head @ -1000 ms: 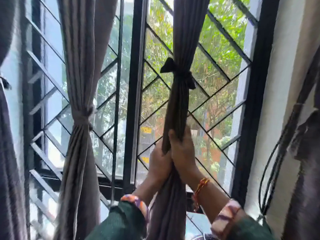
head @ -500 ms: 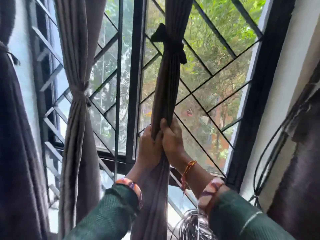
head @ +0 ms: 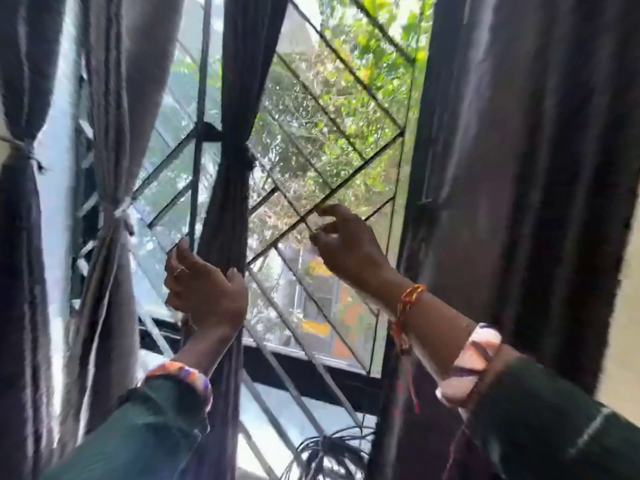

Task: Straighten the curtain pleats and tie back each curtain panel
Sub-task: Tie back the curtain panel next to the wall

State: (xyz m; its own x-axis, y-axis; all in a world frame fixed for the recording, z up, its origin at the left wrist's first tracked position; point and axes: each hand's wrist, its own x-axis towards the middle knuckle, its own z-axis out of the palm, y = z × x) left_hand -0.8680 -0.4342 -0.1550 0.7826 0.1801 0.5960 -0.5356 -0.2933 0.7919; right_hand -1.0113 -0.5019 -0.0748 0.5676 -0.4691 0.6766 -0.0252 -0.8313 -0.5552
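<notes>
A dark grey middle curtain panel hangs in front of the window, bunched by a dark tie. My left hand is wrapped around this panel below the tie. My right hand is off the cloth, fingers apart, in front of the window grille between the middle panel and a wide loose dark curtain on the right. A lighter grey panel at the left is tied with a pale band. A dark panel at the far left edge is tied too.
A black window frame with a diagonal metal grille stands behind the curtains, trees outside. A coil of black wire lies below the sill. A pale wall shows at the far right.
My right hand has let go of the middle panel and moved right toward the loose curtain. My left hand still grips the panel. The view has swung right, bringing the right curtain close.
</notes>
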